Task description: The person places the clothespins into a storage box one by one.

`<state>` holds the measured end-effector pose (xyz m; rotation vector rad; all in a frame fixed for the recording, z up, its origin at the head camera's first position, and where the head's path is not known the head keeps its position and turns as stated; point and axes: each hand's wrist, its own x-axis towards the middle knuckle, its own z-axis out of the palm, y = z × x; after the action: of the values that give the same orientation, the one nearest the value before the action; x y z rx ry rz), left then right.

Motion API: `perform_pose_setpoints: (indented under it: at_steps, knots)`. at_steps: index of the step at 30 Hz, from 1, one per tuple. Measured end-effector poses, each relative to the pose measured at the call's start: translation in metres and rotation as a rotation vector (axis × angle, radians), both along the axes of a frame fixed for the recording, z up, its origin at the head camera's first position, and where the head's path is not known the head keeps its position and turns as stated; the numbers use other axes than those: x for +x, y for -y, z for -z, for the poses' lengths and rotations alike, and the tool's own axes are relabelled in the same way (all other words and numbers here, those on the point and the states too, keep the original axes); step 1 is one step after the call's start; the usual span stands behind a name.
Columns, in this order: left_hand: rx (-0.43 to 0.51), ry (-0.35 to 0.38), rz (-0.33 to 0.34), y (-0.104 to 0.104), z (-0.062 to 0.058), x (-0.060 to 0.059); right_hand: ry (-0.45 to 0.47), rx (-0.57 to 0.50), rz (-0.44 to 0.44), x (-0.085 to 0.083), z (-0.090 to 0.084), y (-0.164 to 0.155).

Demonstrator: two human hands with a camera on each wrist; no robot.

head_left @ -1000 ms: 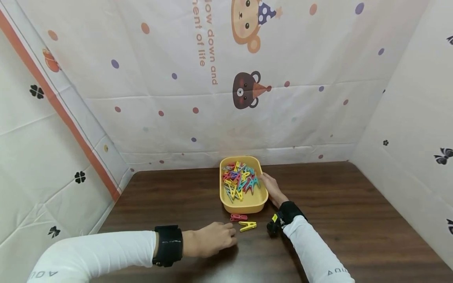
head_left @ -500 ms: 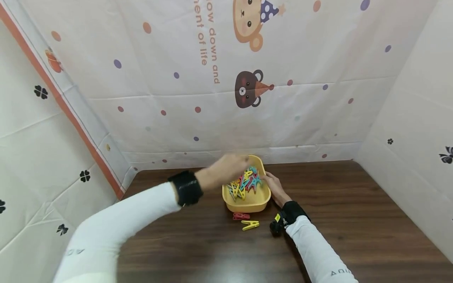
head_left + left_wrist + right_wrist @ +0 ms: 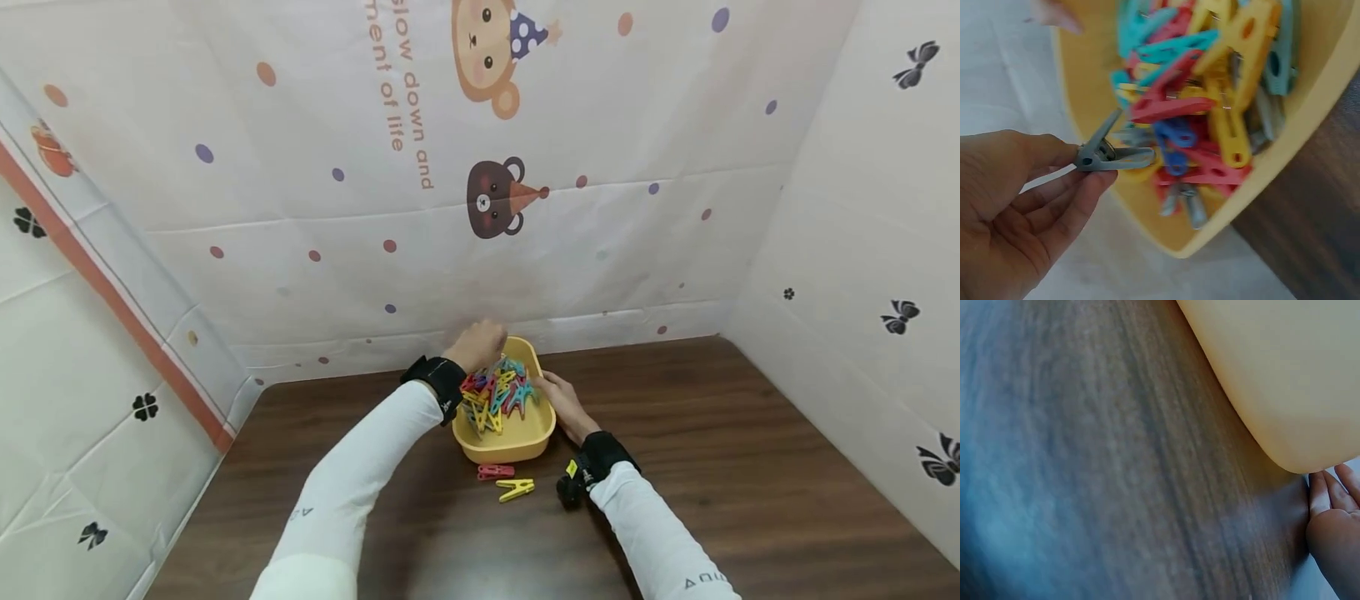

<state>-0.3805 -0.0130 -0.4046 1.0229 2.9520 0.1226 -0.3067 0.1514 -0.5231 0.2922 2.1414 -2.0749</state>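
The left hand [image 3: 475, 343] has come a long way in a second: it was down on the table by the loose pegs, swung up over the tub half a second ago, and now sits at the tub's far left rim. The right hand [image 3: 561, 402] has stayed put against the tub's right side throughout. The tub [image 3: 510, 443] itself hasn't shifted on the table [image 3: 712, 433].

Left wrist view: thumb and fingers pinch a grey peg [image 3: 1113, 156] by its tail, its nose pointing into the tub, just above the near wall and close to the heap. So the peg is held in the left hand, over the tub's edge, not yet down among the others.

The right hand rests on the table beside the tub's outer wall, fingers straight and loose, fingertips touching or almost touching it; it grips nothing.

Inside the tub, a jumble of coloured pegs [image 3: 495, 393]: yellow, red, teal, blue, grey. In front of the tub lie a pink peg [image 3: 495, 472] and a yellow peg [image 3: 516, 489], close together. The left forearm crosses over the tub's left edge and hides part of the heap from the head view.
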Motion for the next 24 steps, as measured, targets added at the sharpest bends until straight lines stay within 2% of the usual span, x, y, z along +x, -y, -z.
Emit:
perform_pose_setpoints:
  at_steps: [4,9,11,14,16,18,21,22,24]
  knots:
    - [-0.071,-0.001,-0.063,0.002,0.015,-0.010,-0.006,0.002,0.010,0.000,-0.002,0.003]
    - [-0.119,0.031,-0.104,0.002,0.022,-0.014,0.004,-0.011,0.019,-0.001,-0.002,0.002]
    - [-0.120,0.044,-0.099,0.002,0.022,-0.011,0.006,-0.010,0.020,-0.001,-0.001,0.002]
    - [-0.145,-0.002,-0.050,0.003,0.012,0.000,0.011,-0.005,0.017,0.000,0.002,0.004]
    - [-0.163,-0.079,0.026,0.004,-0.003,0.018,0.003,0.001,0.009,0.001,0.004,0.004]
    - [-0.188,-0.198,0.123,0.005,-0.020,0.043,-0.002,0.002,0.000,0.001,0.006,0.005]
    - [-0.218,-0.356,0.266,0.011,-0.044,0.094,-0.032,0.002,-0.020,0.001,0.006,0.004]
    - [-0.236,-0.398,0.307,0.014,-0.049,0.113,-0.038,0.000,-0.022,0.001,0.006,0.003]
    - [-0.288,-0.427,0.375,0.019,-0.054,0.149,-0.048,-0.004,-0.020,0.001,0.004,0.001]
